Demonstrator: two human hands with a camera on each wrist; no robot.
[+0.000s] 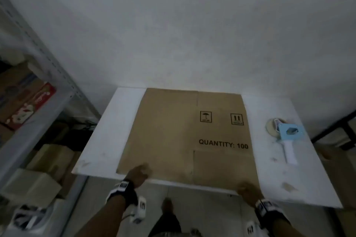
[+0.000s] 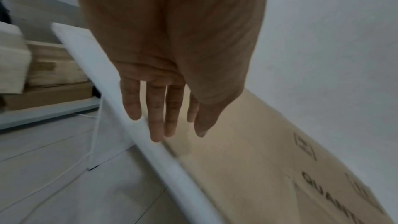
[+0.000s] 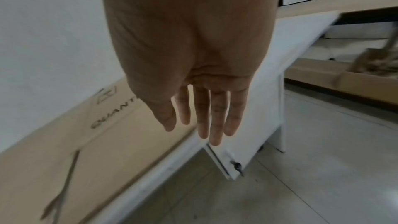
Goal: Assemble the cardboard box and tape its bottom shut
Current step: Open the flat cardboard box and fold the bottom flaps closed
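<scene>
Cardboard box (image 1: 185,132) lies flattened on the white table (image 1: 107,131), unassembled. Left hand (image 1: 139,173) and right hand (image 1: 248,190) reach its near edge, fingers straight, apparently gripping nothing yet. Tape dispenser (image 1: 285,134) lies ready alongside, right.

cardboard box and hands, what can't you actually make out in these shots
- Head view: small captions under the two symbols on the cardboard box are too small and blurred.
- Head view: left hand and right hand show only their backs; contact with the box is unclear.
- Tape dispenser: its tape end is too small.
</scene>
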